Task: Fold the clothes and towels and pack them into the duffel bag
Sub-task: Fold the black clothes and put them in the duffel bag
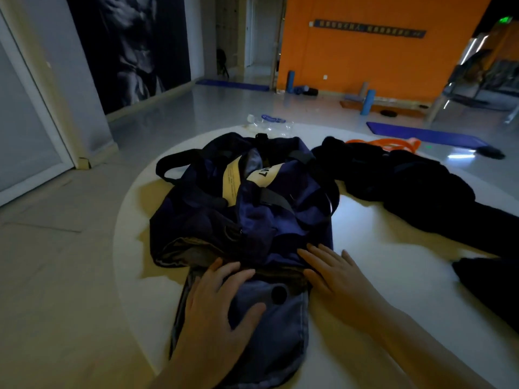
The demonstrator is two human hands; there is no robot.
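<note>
Both spread: left hand (216, 301), right hand (334, 279) flat on duffel bag (252, 220); contents hidden.

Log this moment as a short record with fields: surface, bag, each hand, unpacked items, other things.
surface: round white table
bag: navy duffel bag, slumped at the table's middle, its black straps loose
flap: blue-grey flap lies toward the person
left hand: left hand flat on the flap, fingers spread
right hand: right hand flat at the bag's near right edge, fingers straight
unpacked: dark clothes heaped unfolded right of the bag
other: orange band behind the clothes; plastic bottle lying behind the bag
</note>
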